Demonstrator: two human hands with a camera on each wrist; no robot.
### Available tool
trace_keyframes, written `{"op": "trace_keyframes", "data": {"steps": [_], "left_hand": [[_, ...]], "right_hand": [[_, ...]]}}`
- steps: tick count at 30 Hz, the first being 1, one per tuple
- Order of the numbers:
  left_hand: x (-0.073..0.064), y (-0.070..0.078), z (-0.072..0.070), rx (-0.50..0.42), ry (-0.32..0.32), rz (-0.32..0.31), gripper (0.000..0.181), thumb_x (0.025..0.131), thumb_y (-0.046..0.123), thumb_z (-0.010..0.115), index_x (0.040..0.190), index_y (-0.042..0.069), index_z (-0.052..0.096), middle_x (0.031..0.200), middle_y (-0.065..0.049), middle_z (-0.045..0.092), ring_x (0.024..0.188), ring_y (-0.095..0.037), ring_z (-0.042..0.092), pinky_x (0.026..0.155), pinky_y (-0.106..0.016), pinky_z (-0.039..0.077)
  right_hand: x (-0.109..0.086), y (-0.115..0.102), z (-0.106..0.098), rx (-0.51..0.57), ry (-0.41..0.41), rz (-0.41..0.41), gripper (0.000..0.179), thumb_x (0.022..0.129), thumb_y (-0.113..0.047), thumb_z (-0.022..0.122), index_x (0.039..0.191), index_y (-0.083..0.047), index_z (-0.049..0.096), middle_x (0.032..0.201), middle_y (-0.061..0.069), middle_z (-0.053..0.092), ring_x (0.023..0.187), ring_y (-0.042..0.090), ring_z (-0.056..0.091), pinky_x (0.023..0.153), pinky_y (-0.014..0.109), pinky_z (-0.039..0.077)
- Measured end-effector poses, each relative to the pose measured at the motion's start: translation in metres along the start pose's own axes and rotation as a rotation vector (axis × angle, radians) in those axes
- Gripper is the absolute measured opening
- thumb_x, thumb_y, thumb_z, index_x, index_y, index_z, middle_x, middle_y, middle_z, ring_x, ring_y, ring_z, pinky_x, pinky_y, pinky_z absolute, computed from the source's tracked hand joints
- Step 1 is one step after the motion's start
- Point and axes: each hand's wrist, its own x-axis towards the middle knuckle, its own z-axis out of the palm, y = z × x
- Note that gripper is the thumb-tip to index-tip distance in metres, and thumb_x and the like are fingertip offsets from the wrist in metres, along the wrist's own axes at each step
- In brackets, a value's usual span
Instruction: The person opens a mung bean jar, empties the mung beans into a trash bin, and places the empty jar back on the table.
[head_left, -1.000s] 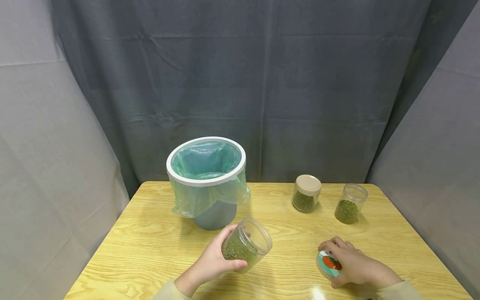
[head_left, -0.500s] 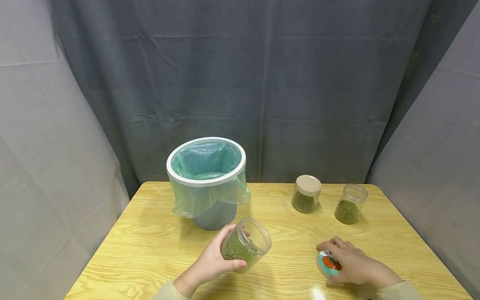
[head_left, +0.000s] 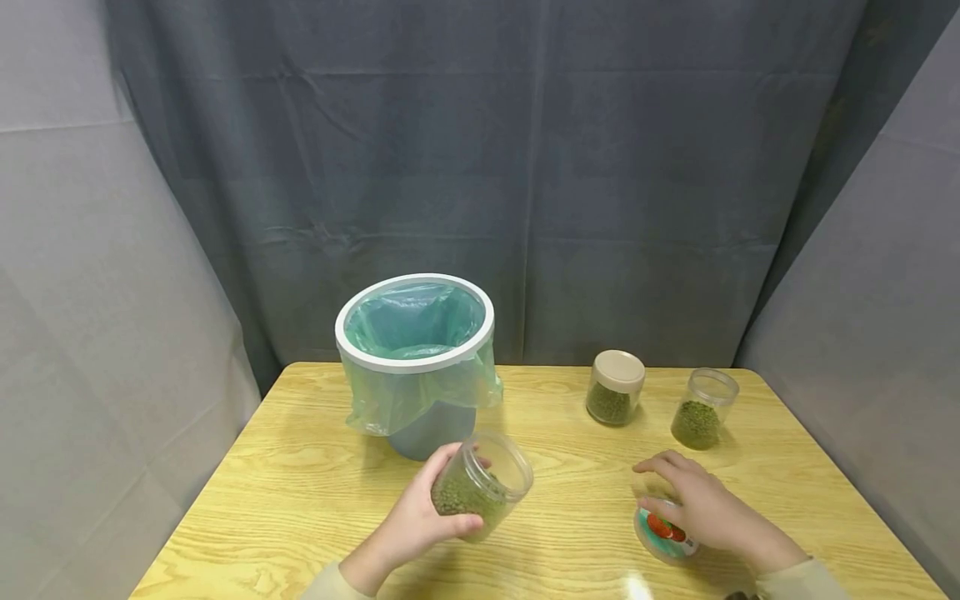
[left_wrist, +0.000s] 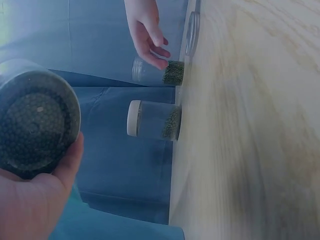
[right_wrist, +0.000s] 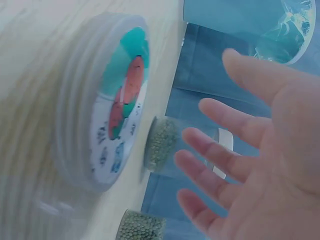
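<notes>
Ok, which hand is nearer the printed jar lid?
Right. The right hand hovers over the jar lid without touching; the left hand, holding an open jar, is well to its left.

A hand could pass between the tilted jar [head_left: 468, 496] and the right hand [head_left: 693, 504]. Just beyond that jar, the bin [head_left: 415, 366] (broad-rimmed) blocks the way.
</notes>
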Motion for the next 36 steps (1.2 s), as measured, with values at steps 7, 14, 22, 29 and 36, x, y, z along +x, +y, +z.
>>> {"op": "trace_keyframes", "data": {"steps": [7, 14, 22, 29, 36], "left_hand": [[0.001, 0.008, -0.005, -0.019, 0.024, 0.058, 0.079, 0.085, 0.014, 0.084, 0.152, 0.012, 0.042, 0.145, -0.017, 0.058, 0.124, -0.01, 0.059, 0.104, -0.028, 0.046], [0.003, 0.023, -0.01, -0.024, 0.038, 0.098, 0.079, 0.087, 0.019, 0.084, 0.152, 0.01, 0.041, 0.145, -0.021, 0.057, 0.124, -0.009, 0.059, 0.103, -0.028, 0.048], [0.0, 0.043, -0.014, -0.017, 0.087, 0.11, 0.076, 0.087, 0.019, 0.083, 0.151, 0.009, 0.042, 0.144, -0.02, 0.058, 0.126, -0.01, 0.059, 0.104, -0.028, 0.046], [0.0, 0.055, -0.022, -0.028, 0.119, 0.148, 0.075, 0.089, 0.022, 0.082, 0.151, 0.006, 0.042, 0.141, -0.011, 0.062, 0.126, -0.01, 0.06, 0.103, -0.028, 0.047], [0.003, 0.061, -0.031, -0.037, 0.135, 0.185, 0.077, 0.091, 0.024, 0.081, 0.15, -0.001, 0.039, 0.139, 0.0, 0.063, 0.125, -0.011, 0.06, 0.103, -0.028, 0.048]], "right_hand": [[0.015, -0.012, -0.011, -0.027, 0.123, -0.008, 0.03, 0.096, -0.027, 0.074, 0.123, -0.014, 0.068, 0.12, 0.004, 0.065, 0.108, 0.032, 0.066, 0.082, 0.044, 0.058], [0.035, -0.029, -0.026, -0.064, 0.244, -0.062, 0.021, 0.096, -0.02, 0.075, 0.116, -0.016, 0.071, 0.113, 0.003, 0.068, 0.101, 0.027, 0.067, 0.078, 0.042, 0.057], [0.058, -0.046, -0.047, -0.055, 0.314, -0.101, 0.015, 0.097, -0.018, 0.073, 0.112, -0.016, 0.072, 0.11, 0.001, 0.07, 0.099, 0.025, 0.067, 0.082, 0.047, 0.055], [0.077, -0.06, -0.06, -0.028, 0.329, -0.126, 0.01, 0.099, -0.019, 0.071, 0.109, -0.018, 0.072, 0.107, -0.001, 0.069, 0.097, 0.02, 0.066, 0.083, 0.044, 0.054], [0.094, -0.07, -0.063, -0.013, 0.383, -0.16, 0.007, 0.1, -0.017, 0.069, 0.106, -0.016, 0.073, 0.103, -0.003, 0.068, 0.096, 0.017, 0.066, 0.088, 0.049, 0.055]]}}
